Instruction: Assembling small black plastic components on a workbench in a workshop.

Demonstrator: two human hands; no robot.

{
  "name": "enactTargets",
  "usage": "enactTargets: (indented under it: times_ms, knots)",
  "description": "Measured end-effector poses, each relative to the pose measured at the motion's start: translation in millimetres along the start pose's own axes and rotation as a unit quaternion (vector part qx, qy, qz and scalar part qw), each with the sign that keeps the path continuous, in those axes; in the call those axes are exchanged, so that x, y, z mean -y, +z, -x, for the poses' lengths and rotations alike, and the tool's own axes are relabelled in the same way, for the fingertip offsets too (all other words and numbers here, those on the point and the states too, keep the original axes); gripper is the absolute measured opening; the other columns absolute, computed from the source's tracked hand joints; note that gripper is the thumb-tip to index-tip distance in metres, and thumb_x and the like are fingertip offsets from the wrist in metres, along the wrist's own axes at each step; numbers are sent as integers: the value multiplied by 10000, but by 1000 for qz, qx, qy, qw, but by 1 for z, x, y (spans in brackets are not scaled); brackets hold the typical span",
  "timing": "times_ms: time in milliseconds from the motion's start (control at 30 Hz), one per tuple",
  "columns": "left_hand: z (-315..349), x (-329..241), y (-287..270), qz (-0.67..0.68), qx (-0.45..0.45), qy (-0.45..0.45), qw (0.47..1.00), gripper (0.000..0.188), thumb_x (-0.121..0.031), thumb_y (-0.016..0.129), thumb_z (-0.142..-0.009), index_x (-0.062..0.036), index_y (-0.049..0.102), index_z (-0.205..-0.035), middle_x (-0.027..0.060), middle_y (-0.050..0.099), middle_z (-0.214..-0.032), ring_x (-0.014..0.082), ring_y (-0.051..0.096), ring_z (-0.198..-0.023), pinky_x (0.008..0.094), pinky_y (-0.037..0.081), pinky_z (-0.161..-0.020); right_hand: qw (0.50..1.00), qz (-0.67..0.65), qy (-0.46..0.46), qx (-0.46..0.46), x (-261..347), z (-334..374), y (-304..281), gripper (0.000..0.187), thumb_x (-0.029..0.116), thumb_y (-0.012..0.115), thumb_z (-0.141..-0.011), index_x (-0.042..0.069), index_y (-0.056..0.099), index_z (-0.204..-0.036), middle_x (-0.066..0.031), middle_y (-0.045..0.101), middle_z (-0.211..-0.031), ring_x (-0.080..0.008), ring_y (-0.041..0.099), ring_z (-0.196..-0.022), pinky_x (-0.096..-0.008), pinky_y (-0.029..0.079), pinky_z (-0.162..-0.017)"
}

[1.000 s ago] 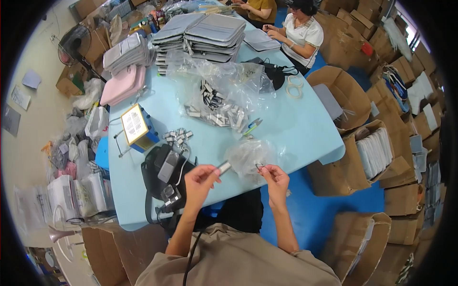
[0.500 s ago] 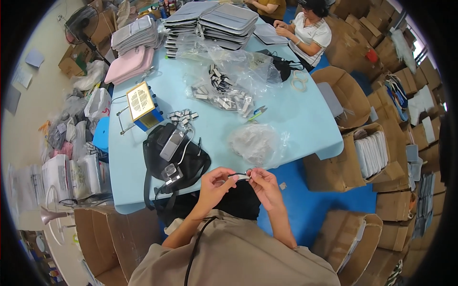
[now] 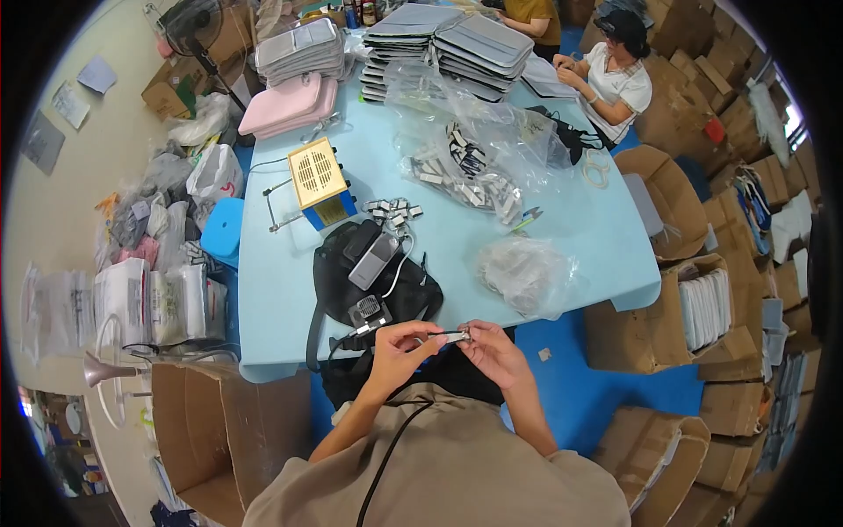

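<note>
My left hand (image 3: 397,356) and my right hand (image 3: 493,354) meet just past the table's near edge. Between their fingertips is a small silvery piece with a thin dark strip (image 3: 450,336); its exact kind is too small to make out. Both hands are closed in a pinch on it. Ahead and left lies a black bag (image 3: 413,294) with a grey power bank (image 3: 375,262) and white cable on top. Beyond it sits a pile of small silver-and-black pieces (image 3: 392,212). More such pieces (image 3: 470,184) fill a clear plastic bag.
A crumpled clear bag (image 3: 524,277) lies on the blue table (image 3: 272,290) near green-handled snips (image 3: 528,218). A yellow-and-blue box (image 3: 320,180) stands left. Grey cases (image 3: 483,44) and pink cases (image 3: 285,104) are stacked behind. A co-worker (image 3: 615,83) sits far right. Cartons (image 3: 211,430) flank me.
The head view has swung left, so the table and its things appear farther right. Both hands still pinch the small piece, which now shows more of its silvery end by the right fingers.
</note>
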State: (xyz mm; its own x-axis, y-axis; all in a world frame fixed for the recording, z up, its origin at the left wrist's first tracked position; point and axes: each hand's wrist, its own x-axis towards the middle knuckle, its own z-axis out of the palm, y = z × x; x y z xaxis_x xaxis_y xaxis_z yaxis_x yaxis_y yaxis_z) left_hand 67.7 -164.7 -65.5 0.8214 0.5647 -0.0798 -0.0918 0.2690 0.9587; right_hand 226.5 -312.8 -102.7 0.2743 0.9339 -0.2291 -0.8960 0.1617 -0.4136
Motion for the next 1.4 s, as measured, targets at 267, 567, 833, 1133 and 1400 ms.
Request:
enactTargets:
  times_ms: [267,567,833,1133,1400]
  knots:
    - [-12,0,-25,59,30,33,997,154,-10,768,-902,18,749,-1052,57,735,-908,84,657,-733,203,460,-591,998,-24,51,5,-15,-18,22,174,40,632,-996,-78,657,-1122,-136,716,-1052,-181,707,-943,-215,595,-824]
    - [-15,10,-25,69,-2,6,998,170,-25,757,-918,22,716,-1076,70,732,-950,98,672,-758,205,469,-613,977,184,-75,-72,-11,-18,50,171,14,617,-991,-18,647,-1156,-99,696,-1105,-150,681,-1012,-273,575,-902]
    - [-18,12,-14,56,-19,35,998,195,18,741,-919,61,710,-1106,57,701,-974,97,668,-864,220,534,-764,902,368,-215,-61,-16,-15,59,182,-81,668,-926,-54,692,-1105,-128,680,-1129,-172,662,-1028,-291,569,-875]
    - [-19,10,-22,103,32,-18,994,193,50,694,-930,58,719,-1121,94,641,-1077,140,602,-1032,298,483,-916,916,336,-195,-104,-15,-23,46,163,-74,739,-886,-26,744,-1042,-75,714,-1013,-125,671,-943,-260,568,-843]
    - [-19,-5,-8,158,13,6,987,349,17,729,-916,23,681,-1262,84,655,-1191,121,612,-1062,282,495,-946,877,413,-235,-68,-16,-22,62,195,-151,699,-847,-49,725,-1011,-116,705,-1032,-161,684,-929,-285,569,-845]
